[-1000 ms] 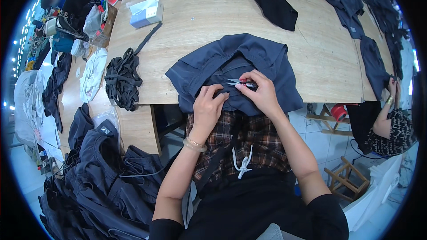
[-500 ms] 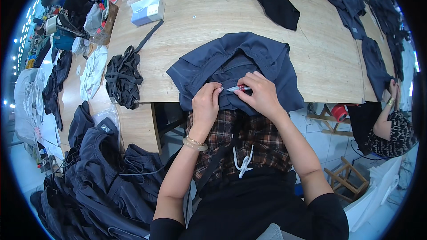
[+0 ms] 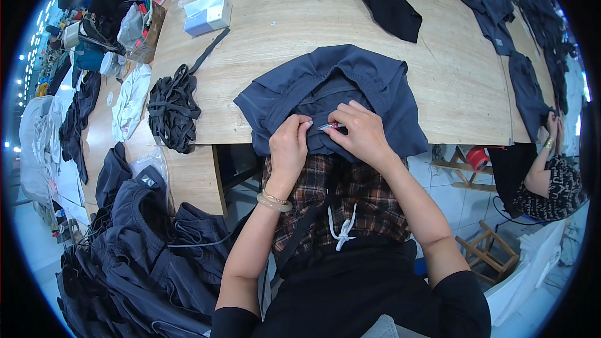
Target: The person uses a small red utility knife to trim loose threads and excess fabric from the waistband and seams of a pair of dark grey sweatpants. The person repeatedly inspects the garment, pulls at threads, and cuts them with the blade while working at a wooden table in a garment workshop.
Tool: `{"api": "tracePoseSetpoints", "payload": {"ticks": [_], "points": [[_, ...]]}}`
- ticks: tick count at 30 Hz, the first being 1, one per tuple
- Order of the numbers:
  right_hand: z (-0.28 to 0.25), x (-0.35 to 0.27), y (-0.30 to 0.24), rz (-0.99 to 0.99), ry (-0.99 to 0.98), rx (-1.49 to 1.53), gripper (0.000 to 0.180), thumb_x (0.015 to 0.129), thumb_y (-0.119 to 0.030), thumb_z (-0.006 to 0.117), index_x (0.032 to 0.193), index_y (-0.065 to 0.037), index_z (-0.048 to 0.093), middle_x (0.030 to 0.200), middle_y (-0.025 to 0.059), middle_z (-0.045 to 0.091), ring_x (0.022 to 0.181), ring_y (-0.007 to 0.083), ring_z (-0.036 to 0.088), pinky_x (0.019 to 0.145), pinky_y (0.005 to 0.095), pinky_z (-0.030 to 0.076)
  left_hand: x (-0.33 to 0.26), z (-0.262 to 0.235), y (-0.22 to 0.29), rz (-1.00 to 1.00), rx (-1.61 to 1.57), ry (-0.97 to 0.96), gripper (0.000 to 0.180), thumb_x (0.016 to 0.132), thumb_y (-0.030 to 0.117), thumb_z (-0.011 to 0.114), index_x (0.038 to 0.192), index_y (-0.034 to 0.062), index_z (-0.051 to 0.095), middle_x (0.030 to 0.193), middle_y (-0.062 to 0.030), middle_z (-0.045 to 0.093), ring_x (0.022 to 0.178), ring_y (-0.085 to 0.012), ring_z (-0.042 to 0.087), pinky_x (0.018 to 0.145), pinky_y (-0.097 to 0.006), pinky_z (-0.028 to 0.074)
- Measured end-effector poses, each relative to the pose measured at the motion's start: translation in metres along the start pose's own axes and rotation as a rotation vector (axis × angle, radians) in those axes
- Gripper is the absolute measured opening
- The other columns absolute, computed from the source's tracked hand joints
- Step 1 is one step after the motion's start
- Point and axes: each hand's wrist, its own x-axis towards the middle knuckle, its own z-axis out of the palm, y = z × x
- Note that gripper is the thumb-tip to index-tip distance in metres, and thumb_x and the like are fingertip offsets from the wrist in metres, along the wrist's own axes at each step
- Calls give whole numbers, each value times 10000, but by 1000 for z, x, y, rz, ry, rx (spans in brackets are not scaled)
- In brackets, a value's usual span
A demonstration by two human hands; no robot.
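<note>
Draping over the near edge of the table (image 3: 463, 87), the blue-grey garment (image 3: 347, 61) shows an opening with a gathered rim; my left hand (image 3: 290, 145) pinches closed, on what I cannot tell; my right hand (image 3: 363, 136) holds red-handled snips (image 3: 334, 126).

Pale lettering ran in rows across the dark shirt (image 3: 557, 191) of the person at the far right, small and bent near the rim of the view. On the desk (image 3: 256, 50), the white and blue tissue box (image 3: 208, 20) bore small marks on its side, too tiny to read, and a patch (image 3: 149, 180) on the dark clothes (image 3: 134, 238) at the lower left showed a pale, unreadable mark.
</note>
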Motion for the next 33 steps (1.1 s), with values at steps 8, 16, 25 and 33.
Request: {"api": "tracePoseSetpoints", "payload": {"ticks": [8,16,25,33], "points": [[-2,2,-2,-6,32,-40,169,788,-190,764,855,-74,660,849,34,605,858,240,599,703,379,519,2,3,0,-3,-12,33,50,946,47,635,930,0,642,858,-158,703,799,-353,696,686,-420,533],[3,9,-6,76,82,101,185,808,-204,764,859,-59,662,836,51,624,841,250,625,714,368,520,-5,0,-7,-56,-81,60,87,980,75,608,941,0,627,816,-157,713,723,-328,707,652,-407,533],[-33,0,17,523,154,742,263,870,-168,801,1036,-7,677,928,0,676,881,81,594,803,238,482,-40,-98,38,-542,197,-951,151,972,137,652,935,-2,697,691,-98,691,607,-210,685,587,-314,528],[-22,6,-14,492,73,614,373,916,-344,750,1031,-10,631,1034,167,703,944,264,695,845,348,526,-17,-32,32,78,30,-59,243,856,31,728,1096,12,689,1025,-136,626,931,-318,654,805,-405,532]]}}
